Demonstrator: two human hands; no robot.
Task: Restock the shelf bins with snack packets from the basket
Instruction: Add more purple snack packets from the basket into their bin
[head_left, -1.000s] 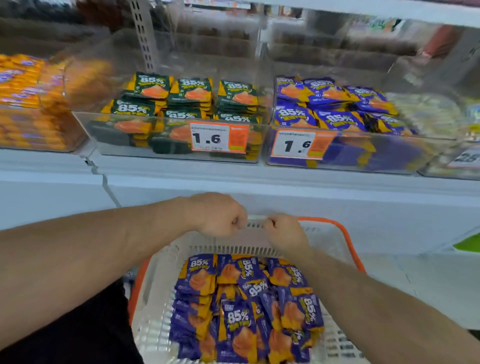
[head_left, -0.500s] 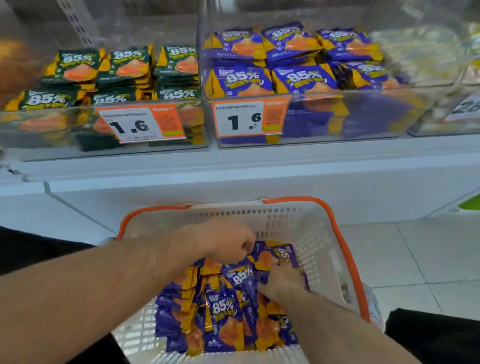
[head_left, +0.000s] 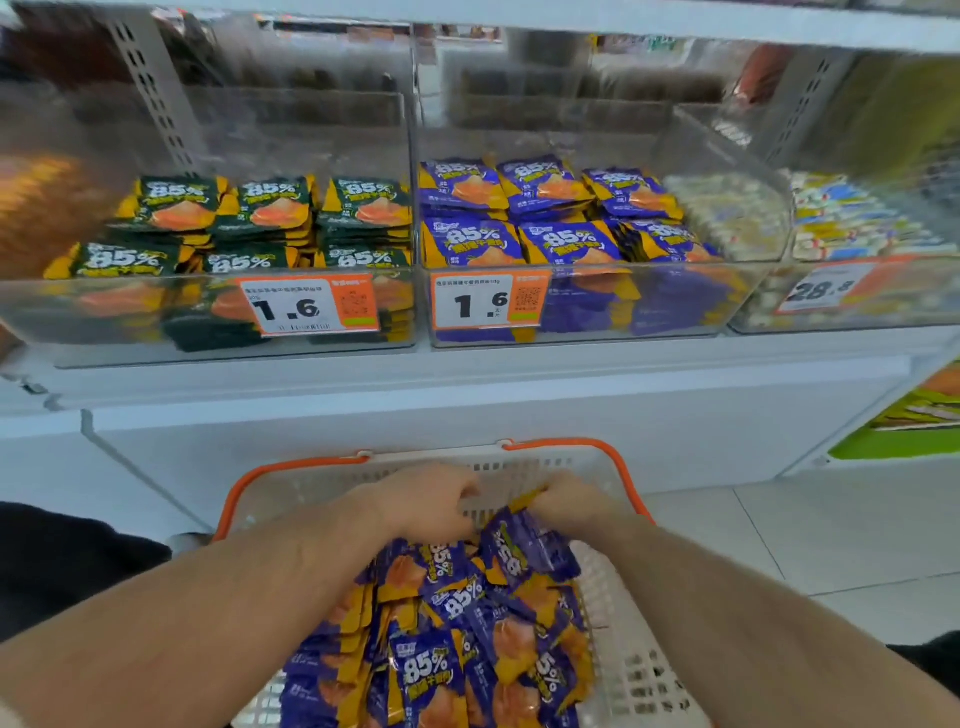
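Two bare hands over one white basket (head_left: 636, 670) with orange rim, set on the floor at near centre, below the shelf.

Right hand (head_left: 569, 501): fingers curled, pinching the yellow top edge of a purple snack packet (head_left: 524, 545) lifted above the heap; fingertips themselves hidden behind the knuckles.

Left hand (head_left: 423, 501): fingers curled into a loose fist just left of the lifted packet, close to the right hand. Whether it grips the packet's edge or anything else cannot be told; the fingertips face away from the camera.

Loose purple packets (head_left: 447, 649): a heap marked "85%", filling the basket; the near part is cut off by the lower frame edge and partly covered by both forearms.

Purple bin (head_left: 587, 312): clear, centre of the shelf, holding matching purple packets in stacked rows, price tag (head_left: 485, 301) reading 1.6 on its front wall.

Green bin (head_left: 156, 322): clear, just left of the purple bin, stacked green packets (head_left: 270, 208), tag also 1.6.

Right bin (head_left: 852, 312): pale wrapped goods, blurred, print unreadable; tag appears to read 28.8.

Far left of shelf: orange blur, contents not identifiable. Upper shelf level behind the bins: smeared, nothing legible.
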